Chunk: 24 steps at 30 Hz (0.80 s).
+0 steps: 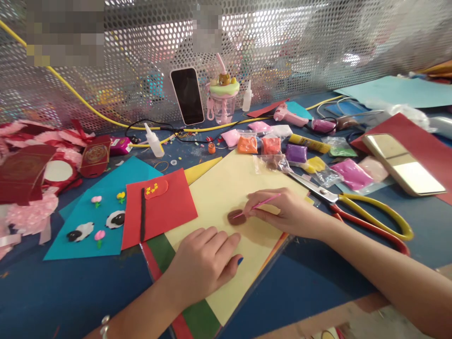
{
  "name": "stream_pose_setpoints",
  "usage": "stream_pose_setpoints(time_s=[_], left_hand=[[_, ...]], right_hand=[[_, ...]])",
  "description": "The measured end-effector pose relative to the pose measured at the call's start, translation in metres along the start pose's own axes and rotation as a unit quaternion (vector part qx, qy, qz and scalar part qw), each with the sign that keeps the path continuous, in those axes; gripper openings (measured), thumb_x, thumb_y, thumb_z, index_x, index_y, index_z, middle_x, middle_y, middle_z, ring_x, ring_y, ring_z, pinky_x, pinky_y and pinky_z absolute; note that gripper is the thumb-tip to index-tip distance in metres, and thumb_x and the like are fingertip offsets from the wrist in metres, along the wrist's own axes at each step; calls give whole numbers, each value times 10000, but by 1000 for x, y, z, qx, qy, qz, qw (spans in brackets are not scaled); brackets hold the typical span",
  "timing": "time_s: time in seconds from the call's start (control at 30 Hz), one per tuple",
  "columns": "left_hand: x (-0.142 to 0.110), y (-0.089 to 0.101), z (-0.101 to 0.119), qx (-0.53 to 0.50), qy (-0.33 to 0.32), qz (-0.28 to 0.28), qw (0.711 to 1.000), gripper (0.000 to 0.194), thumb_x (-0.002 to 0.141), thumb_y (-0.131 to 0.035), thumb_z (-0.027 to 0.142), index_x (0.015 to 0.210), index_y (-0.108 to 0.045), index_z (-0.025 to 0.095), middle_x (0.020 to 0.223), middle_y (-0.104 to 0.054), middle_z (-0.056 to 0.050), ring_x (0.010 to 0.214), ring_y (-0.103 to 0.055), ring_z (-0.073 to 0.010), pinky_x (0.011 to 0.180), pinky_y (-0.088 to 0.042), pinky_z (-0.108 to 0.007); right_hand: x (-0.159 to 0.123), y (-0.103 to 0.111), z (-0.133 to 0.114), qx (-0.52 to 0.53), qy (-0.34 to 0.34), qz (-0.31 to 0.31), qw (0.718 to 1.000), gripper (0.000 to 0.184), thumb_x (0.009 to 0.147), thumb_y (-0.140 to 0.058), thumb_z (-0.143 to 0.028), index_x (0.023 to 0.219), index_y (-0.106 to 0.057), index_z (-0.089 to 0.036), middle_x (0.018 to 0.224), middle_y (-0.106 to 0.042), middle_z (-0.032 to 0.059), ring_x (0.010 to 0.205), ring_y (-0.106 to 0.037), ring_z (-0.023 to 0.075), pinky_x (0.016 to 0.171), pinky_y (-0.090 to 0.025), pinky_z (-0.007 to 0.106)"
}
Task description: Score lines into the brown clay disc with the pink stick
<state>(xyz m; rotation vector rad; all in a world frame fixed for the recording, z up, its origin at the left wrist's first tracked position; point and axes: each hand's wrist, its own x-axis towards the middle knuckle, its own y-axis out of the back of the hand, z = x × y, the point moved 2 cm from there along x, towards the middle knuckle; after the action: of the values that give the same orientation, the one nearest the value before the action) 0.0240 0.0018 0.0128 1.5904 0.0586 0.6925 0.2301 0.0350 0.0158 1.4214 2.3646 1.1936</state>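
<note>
My right hand (287,213) pinches a thin pink stick tool (259,204) whose tip touches a small flat brown clay oval (236,217). The oval lies on a pale yellow paper sheet (226,188). My left hand (205,261) rests flat, palm down, on the near part of that same sheet, holding nothing. Under the yellow sheet lie green and red sheets (194,320). To the left a red card (165,207) carries a black clay strip and a small red clay shape with yellow dots.
A blue card (81,245) with clay sheep and flowers lies at left. Large yellow-handled scissors (353,207) sit right of my hand. Bags of coloured clay (296,153), glue bottles, a leaning phone (187,95), a pink cup and a mirror (402,165) crowd the back before a perforated metal screen.
</note>
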Motion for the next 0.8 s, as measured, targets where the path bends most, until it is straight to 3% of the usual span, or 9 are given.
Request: stream_pose_setpoints(time_s=[0.37, 0.8], left_hand=[[0, 1, 0, -7, 0, 3, 1000, 290, 931, -388, 215, 1030, -631, 90, 700, -637, -37, 615, -571, -195, 522, -435, -323], [1, 2, 0, 1, 2, -3, 1000, 289, 933, -380, 216, 1033, -624, 100, 696, -636, -39, 619, -571, -186, 538, -440, -309]], right_hand=[[0, 9, -3, 10, -20, 8, 1000, 148, 922, -511, -230, 907, -652, -190, 895, -729, 36, 854, -685, 151, 800, -519, 265], [1, 9, -4, 10, -25, -4, 1000, 146, 921, -510, -235, 913, -652, -201, 906, -731, 41, 889, -687, 170, 807, -529, 289]])
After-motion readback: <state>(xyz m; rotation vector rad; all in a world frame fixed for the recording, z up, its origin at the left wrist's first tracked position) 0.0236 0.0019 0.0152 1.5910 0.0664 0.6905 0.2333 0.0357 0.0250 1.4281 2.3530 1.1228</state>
